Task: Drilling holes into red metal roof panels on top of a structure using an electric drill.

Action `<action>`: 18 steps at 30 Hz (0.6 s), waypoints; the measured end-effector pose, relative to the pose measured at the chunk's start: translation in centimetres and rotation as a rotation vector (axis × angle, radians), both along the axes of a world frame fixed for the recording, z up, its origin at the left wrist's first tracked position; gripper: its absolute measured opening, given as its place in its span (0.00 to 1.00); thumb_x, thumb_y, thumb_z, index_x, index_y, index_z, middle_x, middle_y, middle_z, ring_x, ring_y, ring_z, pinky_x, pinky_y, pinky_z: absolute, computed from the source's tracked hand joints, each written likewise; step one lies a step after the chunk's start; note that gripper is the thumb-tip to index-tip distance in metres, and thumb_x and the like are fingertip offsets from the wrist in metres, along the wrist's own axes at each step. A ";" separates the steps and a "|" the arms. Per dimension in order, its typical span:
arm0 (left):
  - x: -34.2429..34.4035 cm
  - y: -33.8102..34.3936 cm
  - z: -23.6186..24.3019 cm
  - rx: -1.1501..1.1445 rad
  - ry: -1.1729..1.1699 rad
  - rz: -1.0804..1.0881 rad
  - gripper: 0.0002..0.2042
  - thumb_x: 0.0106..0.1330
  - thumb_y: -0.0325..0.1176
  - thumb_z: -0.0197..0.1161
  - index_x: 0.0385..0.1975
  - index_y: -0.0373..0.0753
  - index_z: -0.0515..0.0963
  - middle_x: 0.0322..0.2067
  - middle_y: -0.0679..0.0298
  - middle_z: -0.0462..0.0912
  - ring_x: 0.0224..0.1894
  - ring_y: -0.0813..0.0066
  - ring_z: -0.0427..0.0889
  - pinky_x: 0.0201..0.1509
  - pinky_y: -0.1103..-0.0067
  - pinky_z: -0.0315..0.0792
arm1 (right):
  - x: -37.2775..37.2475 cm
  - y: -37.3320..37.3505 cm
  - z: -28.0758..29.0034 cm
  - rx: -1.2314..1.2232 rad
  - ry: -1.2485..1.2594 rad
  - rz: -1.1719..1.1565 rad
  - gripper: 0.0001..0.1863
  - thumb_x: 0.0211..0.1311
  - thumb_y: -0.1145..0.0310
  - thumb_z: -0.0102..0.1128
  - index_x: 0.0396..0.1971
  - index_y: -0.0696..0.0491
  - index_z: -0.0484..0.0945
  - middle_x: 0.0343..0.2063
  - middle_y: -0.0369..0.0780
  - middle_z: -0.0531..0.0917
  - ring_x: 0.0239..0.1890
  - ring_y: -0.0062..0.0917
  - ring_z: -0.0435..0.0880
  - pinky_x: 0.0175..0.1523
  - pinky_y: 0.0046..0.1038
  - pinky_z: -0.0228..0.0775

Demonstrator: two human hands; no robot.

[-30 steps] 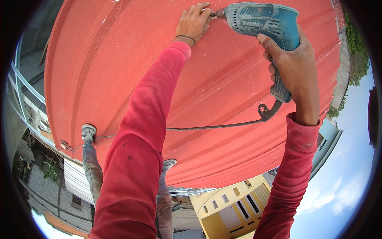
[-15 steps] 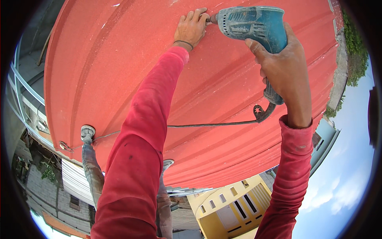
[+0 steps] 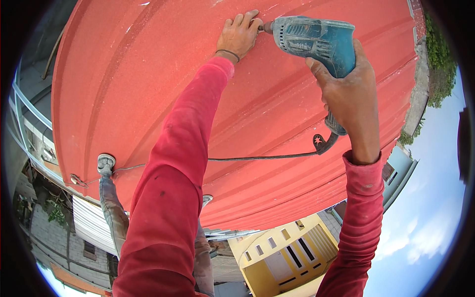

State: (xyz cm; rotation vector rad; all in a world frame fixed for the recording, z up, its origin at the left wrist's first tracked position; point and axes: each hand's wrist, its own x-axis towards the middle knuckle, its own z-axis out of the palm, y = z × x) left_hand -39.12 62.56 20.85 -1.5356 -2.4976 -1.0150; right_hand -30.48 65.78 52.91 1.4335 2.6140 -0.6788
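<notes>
My right hand (image 3: 350, 91) grips the handle of a teal electric drill (image 3: 316, 40), dusty and scuffed, held over a red ribbed metal roof sheet (image 3: 262, 114). The drill's nose points left, toward my left hand (image 3: 239, 35). The fingers of that hand are bent and drawn together at the tip of the drill bit, close over the sheet; whatever they pinch there is hidden. A dark band circles my left wrist. From the handle a black cord (image 3: 269, 158) runs left across the sheet, passing behind my left sleeve.
My shoe (image 3: 106, 163) stands on the sheet at lower left, beside the cord and a cable connector (image 3: 76, 180). My other shoe is partly behind my sleeve. The sheet's edge drops toward a yellow house (image 3: 282, 257). Metal framing (image 3: 32, 106) lies left, trees (image 3: 440, 64) right.
The drill and my right hand have come slightly down in the picture, the drill body tilting a little. My left hand stays at the bit's tip. The whole view has shifted slightly.
</notes>
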 end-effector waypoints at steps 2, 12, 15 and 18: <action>0.3 0.1 0.1 -0.026 0.009 -0.004 0.21 0.58 0.36 0.72 0.50 0.48 0.73 0.63 0.71 0.72 0.55 0.68 0.76 0.51 0.68 0.72 | 0.1 0.0 -0.1 -0.006 -0.002 -0.007 0.19 0.58 0.68 0.75 0.44 0.57 0.75 0.31 0.47 0.87 0.30 0.35 0.88 0.36 0.35 0.79; 0.1 0.3 0.3 0.130 -0.140 0.086 0.26 0.65 0.53 0.67 0.61 0.56 0.72 0.58 0.70 0.75 0.55 0.68 0.76 0.54 0.66 0.72 | -0.2 -0.2 -0.8 0.060 0.043 0.089 0.20 0.59 0.68 0.74 0.47 0.58 0.76 0.30 0.44 0.86 0.28 0.31 0.84 0.34 0.31 0.76; 0.1 0.3 0.3 0.150 -0.160 0.060 0.28 0.63 0.55 0.68 0.63 0.59 0.72 0.58 0.69 0.74 0.56 0.67 0.75 0.55 0.65 0.72 | -0.3 -0.2 -0.9 0.108 0.060 0.161 0.19 0.61 0.67 0.74 0.47 0.59 0.76 0.27 0.40 0.84 0.22 0.21 0.80 0.28 0.26 0.73; -0.1 -0.1 0.2 0.156 -0.199 0.036 0.28 0.62 0.56 0.69 0.63 0.62 0.73 0.58 0.69 0.74 0.57 0.67 0.75 0.55 0.66 0.71 | -0.5 -0.4 -0.6 0.074 0.042 0.125 0.21 0.59 0.68 0.74 0.48 0.60 0.75 0.31 0.46 0.86 0.29 0.33 0.85 0.35 0.33 0.77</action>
